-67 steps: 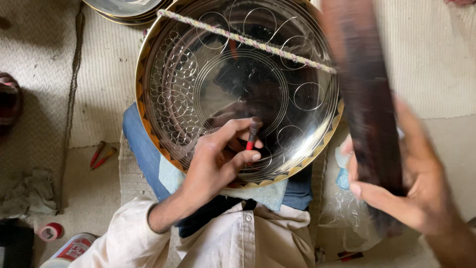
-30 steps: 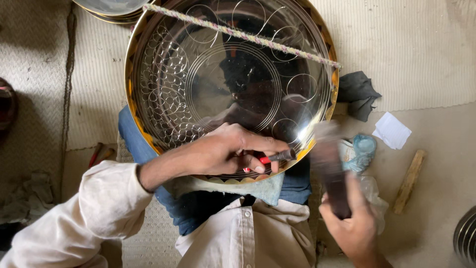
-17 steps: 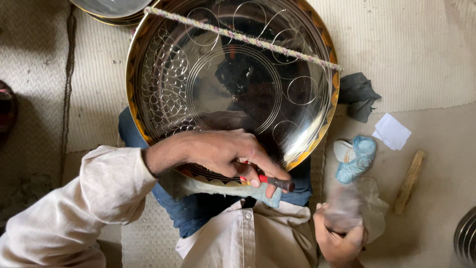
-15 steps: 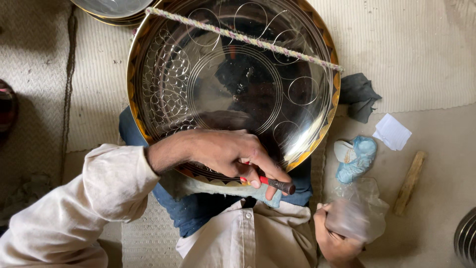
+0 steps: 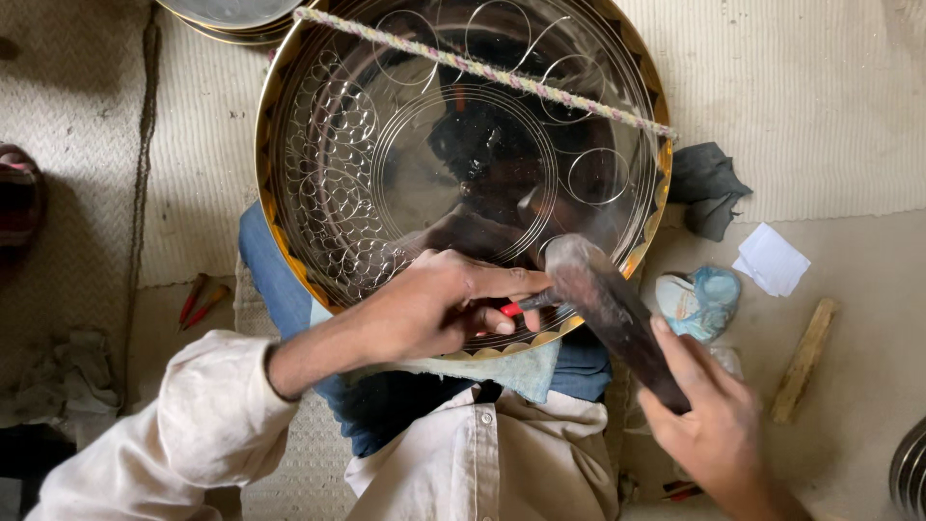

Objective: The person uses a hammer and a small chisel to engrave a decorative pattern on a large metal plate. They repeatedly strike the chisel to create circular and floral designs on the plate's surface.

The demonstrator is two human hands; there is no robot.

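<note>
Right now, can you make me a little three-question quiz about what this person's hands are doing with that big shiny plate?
1. True or false: the left hand pinches a red-handled tool against the engraved metal plate.
2. What does the right hand hold? A) a dark mallet B) a brush
3. What lies across the plate's top?

Key:
1. True
2. A
3. A braided cord

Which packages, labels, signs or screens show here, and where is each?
White paper slip: on the floor right of the engraved tray, a small blank-looking rectangle.
Plastic pouch: on the floor by the tray's lower right rim, crumpled, blue and white.
No signs or screens in view.
</note>
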